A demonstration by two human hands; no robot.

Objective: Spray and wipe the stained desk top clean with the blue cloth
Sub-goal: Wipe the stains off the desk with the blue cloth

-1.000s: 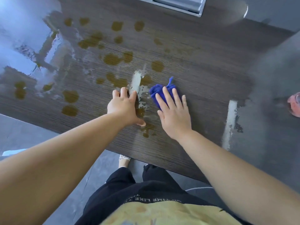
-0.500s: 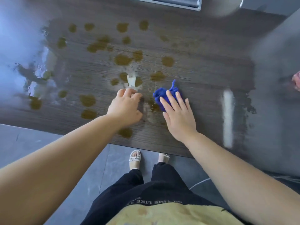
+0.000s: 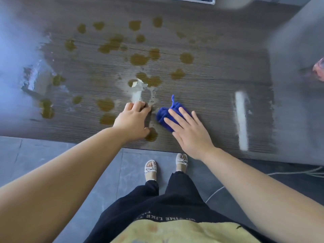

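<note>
The dark wood-grain desk top (image 3: 210,81) carries several yellow-brown stains (image 3: 138,59) across its left and middle. A bunched blue cloth (image 3: 164,114) lies near the front edge. My right hand (image 3: 189,130) presses flat on the cloth, fingers spread, covering its right part. My left hand (image 3: 133,120) rests on the desk just left of the cloth with fingers curled, its fingertips at a wet, shiny patch (image 3: 140,93). One stain (image 3: 151,135) shows beside my left thumb. No spray bottle is visible.
A pink object (image 3: 319,71) sits at the right edge of the desk. A grey tray or vent (image 3: 201,0) lies at the back. Glare covers the desk's left and right ends. My sandalled feet (image 3: 150,168) stand on grey floor tiles; a cable (image 3: 298,173) runs at right.
The view has pulled back from the desk, so more floor and my feet show. My right hand has slid the cloth toward the front edge. My left fingers have curled in.
</note>
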